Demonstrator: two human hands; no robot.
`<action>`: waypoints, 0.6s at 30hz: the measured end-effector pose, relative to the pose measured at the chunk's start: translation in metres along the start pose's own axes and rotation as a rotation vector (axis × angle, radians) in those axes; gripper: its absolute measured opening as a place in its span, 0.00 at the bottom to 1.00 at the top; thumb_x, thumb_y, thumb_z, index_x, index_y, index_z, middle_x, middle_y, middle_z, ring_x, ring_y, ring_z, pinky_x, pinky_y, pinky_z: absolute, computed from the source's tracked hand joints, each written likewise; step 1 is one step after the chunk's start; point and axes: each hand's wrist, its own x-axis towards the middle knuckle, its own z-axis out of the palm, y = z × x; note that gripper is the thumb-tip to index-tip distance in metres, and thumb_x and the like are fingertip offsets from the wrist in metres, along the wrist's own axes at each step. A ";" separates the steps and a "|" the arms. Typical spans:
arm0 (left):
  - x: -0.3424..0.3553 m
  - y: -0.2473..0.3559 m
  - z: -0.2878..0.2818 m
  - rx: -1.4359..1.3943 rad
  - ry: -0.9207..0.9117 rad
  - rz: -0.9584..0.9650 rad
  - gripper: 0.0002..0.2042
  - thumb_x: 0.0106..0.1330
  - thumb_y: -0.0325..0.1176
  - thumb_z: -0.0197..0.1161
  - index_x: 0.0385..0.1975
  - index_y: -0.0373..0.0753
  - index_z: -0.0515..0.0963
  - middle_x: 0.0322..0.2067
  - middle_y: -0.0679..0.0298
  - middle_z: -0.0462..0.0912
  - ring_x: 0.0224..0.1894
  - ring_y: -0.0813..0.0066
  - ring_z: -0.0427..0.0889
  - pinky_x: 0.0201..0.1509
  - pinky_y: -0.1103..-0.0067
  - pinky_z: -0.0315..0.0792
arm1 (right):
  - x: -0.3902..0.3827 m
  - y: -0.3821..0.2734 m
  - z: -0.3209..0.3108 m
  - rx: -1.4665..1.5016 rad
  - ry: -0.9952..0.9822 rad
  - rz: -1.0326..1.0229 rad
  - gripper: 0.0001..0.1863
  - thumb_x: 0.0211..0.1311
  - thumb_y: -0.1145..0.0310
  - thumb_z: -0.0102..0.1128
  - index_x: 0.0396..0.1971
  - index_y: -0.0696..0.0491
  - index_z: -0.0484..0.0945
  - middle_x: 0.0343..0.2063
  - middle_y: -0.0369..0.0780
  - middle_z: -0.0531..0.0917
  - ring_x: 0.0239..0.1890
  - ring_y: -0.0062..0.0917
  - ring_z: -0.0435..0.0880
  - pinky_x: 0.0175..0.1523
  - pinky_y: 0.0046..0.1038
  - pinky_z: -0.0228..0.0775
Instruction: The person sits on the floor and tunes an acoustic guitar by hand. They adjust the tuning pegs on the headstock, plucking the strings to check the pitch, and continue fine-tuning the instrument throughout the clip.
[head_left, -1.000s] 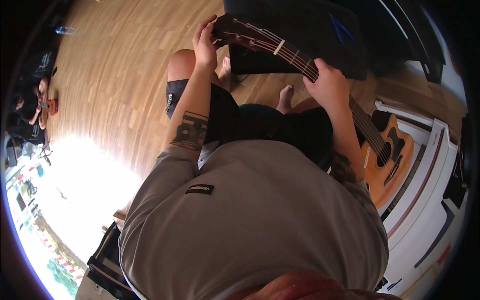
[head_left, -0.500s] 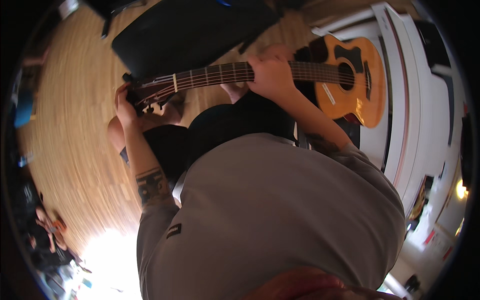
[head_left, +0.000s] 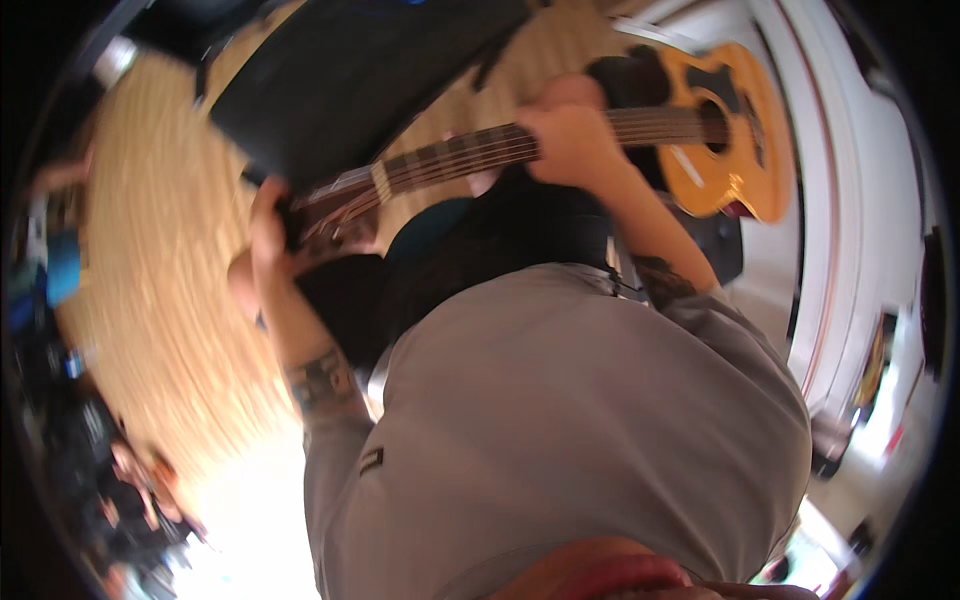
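An acoustic guitar (head_left: 765,185) with an orange-brown top and a dark pickguard lies across in front of me, its body at the right. Its neck (head_left: 455,158) runs left and slightly downward to a dark headstock. My right hand (head_left: 575,145) is wrapped over the neck near the body. At the far left end, my left hand (head_left: 268,228) grips the headstock around its tuning pegs. Motion blur smears that hand, and its fingertips are partly hidden behind the headstock.
A large black panel (head_left: 350,85) stands beyond the neck. White furniture (head_left: 850,220) lines the right side. Wooden floor (head_left: 160,290) spreads on the left. Another person (head_left: 140,480) with a stringed instrument is at the lower left.
The view has shifted and blurred. The guitar is tilted more, its body higher and farther right in the picture. Both hands keep their places on the headstock and neck.
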 end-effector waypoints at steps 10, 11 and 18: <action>0.028 -0.002 -0.024 1.010 -0.406 0.522 0.12 0.70 0.37 0.59 0.44 0.42 0.87 0.43 0.62 0.88 0.51 0.73 0.83 0.59 0.75 0.74 | -0.023 -0.014 0.012 -0.015 0.107 -0.089 0.16 0.49 0.63 0.73 0.37 0.51 0.80 0.31 0.48 0.85 0.36 0.49 0.85 0.40 0.46 0.77; 0.019 -0.002 -0.017 0.961 -0.401 0.422 0.12 0.69 0.36 0.59 0.44 0.41 0.87 0.42 0.63 0.88 0.48 0.75 0.84 0.55 0.77 0.75 | -0.024 -0.021 0.004 0.020 0.069 -0.109 0.16 0.49 0.63 0.73 0.36 0.52 0.79 0.30 0.47 0.85 0.35 0.48 0.85 0.39 0.45 0.77; -0.008 0.009 -0.021 0.475 -0.668 0.162 0.12 0.66 0.31 0.62 0.45 0.35 0.86 0.41 0.63 0.88 0.42 0.80 0.87 0.45 0.80 0.82 | 0.015 -0.131 0.002 0.156 -0.012 -0.323 0.18 0.50 0.62 0.74 0.36 0.53 0.77 0.32 0.44 0.85 0.35 0.44 0.87 0.38 0.43 0.78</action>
